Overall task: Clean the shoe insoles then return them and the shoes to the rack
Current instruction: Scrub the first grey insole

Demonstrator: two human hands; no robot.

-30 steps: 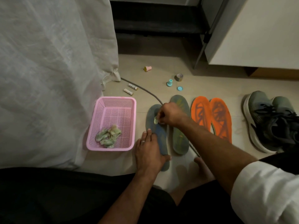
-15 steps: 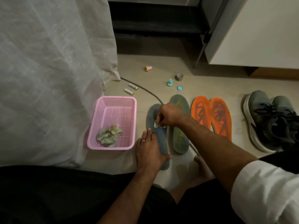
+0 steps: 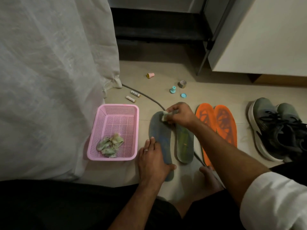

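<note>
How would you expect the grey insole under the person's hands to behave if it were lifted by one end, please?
The grey insole looks thin and flat, so it would probably flex and droop. It seems light: the left hand pins its heel while the right hand rubs a wipe on it, suggesting it slides easily.

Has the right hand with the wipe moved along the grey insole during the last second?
Yes. The right hand with the crumpled wipe has slid toward the toe end of the grey foam insole, farther from the pink plastic basket.

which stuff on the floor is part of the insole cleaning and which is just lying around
In use: grey-blue foam insole under left hand; crumpled wipe in right hand; orange insoles; grey sneakers; pink mesh basket.

Lying about: two white batteries; teal plastic caps; pink cap.
</note>
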